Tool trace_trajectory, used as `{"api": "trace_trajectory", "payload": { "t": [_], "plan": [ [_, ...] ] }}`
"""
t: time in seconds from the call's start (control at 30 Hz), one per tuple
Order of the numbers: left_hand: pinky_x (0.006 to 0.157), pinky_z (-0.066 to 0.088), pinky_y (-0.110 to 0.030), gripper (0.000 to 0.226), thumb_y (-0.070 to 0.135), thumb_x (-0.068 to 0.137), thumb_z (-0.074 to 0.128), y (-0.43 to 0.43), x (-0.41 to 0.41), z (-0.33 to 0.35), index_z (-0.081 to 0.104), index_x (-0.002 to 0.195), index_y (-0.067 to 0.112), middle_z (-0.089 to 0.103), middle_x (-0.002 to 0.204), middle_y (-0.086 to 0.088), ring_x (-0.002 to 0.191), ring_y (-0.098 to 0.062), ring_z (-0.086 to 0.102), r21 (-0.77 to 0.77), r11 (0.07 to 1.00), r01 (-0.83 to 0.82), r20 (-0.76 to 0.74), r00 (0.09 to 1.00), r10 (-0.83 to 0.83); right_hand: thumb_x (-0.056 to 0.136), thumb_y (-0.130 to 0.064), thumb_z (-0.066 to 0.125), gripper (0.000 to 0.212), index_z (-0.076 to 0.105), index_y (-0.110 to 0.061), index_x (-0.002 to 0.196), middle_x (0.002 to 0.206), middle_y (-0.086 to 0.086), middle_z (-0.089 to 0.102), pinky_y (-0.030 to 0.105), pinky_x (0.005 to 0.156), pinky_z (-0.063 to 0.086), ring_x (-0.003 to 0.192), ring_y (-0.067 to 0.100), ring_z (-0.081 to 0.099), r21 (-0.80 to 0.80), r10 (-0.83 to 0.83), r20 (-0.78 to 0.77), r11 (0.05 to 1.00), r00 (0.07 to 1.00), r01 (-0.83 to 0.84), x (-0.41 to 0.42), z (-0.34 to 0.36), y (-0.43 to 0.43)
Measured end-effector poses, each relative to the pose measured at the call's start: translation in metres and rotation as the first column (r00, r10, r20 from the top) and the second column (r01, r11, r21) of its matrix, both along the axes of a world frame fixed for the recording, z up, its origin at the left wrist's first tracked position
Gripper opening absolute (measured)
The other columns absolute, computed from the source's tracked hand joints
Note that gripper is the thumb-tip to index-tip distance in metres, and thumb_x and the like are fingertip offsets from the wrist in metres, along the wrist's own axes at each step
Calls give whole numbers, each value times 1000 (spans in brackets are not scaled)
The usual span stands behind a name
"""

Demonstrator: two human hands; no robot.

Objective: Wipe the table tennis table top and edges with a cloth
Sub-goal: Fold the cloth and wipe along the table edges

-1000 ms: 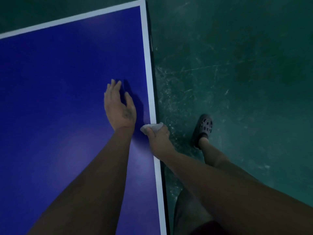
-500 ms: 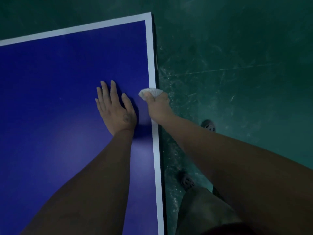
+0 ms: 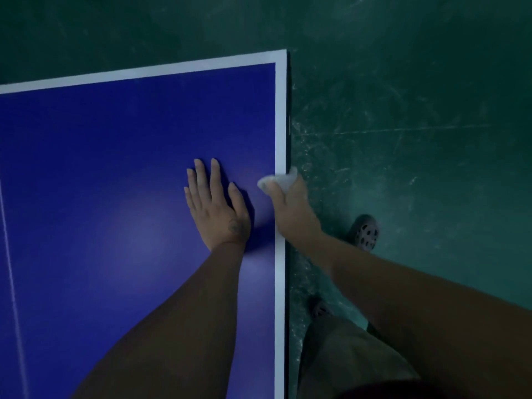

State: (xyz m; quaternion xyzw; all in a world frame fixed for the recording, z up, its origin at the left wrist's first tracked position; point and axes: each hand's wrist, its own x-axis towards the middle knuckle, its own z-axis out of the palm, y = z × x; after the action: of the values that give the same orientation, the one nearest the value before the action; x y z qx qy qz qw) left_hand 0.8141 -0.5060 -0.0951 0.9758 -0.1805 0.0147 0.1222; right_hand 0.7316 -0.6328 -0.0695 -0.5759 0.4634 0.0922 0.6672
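Head view, looking down: blue tabletop filling the left side, edged with a white border line along its right side and far end, corner up at 12 o'clock; thin white centre line at the far left, toward 9 o'clock; left hand laid flat on the blue surface near the middle, palm down, fingers spread and pointing to 12 o'clock, casting a shadow toward 3 o'clock; left grip wide open, pressing on nothing but the tabletop; right hand just beside it at 3 o'clock, straddling the white border and the dark side edge; right grip closed around a small whitish cloth, bunched, poking out at the fingertips toward 12 o'clock, touching the border line right at the edge; both forearms bare, reaching in from 5 and 6 o'clock; scuffed green floor to the right of the tabletop; dark perforated clog on that floor at 3 o'clock of the right hand; second foot half hidden under the right forearm, near grey shorts at 5 o'clock; dim lighting throughout.
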Motion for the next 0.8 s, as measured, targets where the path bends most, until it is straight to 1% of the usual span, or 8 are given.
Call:
{"api": "trace_trajectory", "payload": {
  "t": [0.07,0.17,0.27,0.4,0.47,0.6,0.67,0.8],
  "plan": [
    [135,13,-52,57,32,113,42,-1,1,0,36,169,19,23,179,-6,168,-26,12,0,1000,-2,-12,1000,2,107,-51,53,85,10,-12,169,169,8,30,29,114,31,151,26,41,21,-22,-20,1000,1000,23,-2,-8,9],
    [135,14,-53,58,32,113,42,-2,2,0,35,169,19,22,179,-6,168,-26,12,0,1000,0,-14,1000,0,107,-54,53,74,26,-11,161,154,7,48,47,116,46,127,24,60,20,-26,-41,999,999,27,23,-20,-5],
    [135,14,-53,57,32,114,43,-2,2,1,36,169,18,23,179,-6,168,-26,13,-6,1000,-2,-13,1000,2,109,-54,49,59,43,-12,150,132,3,64,51,106,56,110,16,67,-24,16,7,1000,1000,-16,64,-29,-47],
    [135,15,-53,56,32,114,43,-1,2,1,37,168,18,24,179,-7,168,-26,13,-16,1000,10,-6,1000,-10,111,-41,53,53,42,-8,151,136,4,59,34,105,51,115,16,60,-13,-84,63,996,994,85,111,-17,-94],
    [135,16,-53,56,33,114,42,0,1,2,37,168,18,24,179,-7,168,-26,13,-15,1000,9,-9,1000,-9,112,-44,52,60,33,-8,155,135,4,56,36,102,53,108,13,61,-29,-75,33,997,997,76,106,-15,-88],
    [134,16,-55,57,32,114,43,1,1,0,36,169,18,23,179,-7,168,-27,14,-23,1000,12,-13,1000,-12,112,-45,49,72,15,-13,167,158,9,45,36,116,38,139,26,52,5,-37,4,999,999,37,51,-4,-40],
    [134,16,-55,57,31,114,43,1,0,0,36,169,18,23,179,-7,168,-27,14,-26,1000,10,-16,1000,-10,111,-45,50,77,9,-16,169,164,8,37,29,108,33,145,27,47,62,-68,-46,996,997,71,40,2,-28],
    [134,16,-55,58,32,113,42,-1,1,2,35,169,18,21,180,-7,168,-27,12,-12,1000,11,-33,999,-11,109,-48,53,61,39,-12,156,144,9,58,44,108,53,124,26,62,42,-52,-40,998,998,54,74,-12,-54]
  ]
}}
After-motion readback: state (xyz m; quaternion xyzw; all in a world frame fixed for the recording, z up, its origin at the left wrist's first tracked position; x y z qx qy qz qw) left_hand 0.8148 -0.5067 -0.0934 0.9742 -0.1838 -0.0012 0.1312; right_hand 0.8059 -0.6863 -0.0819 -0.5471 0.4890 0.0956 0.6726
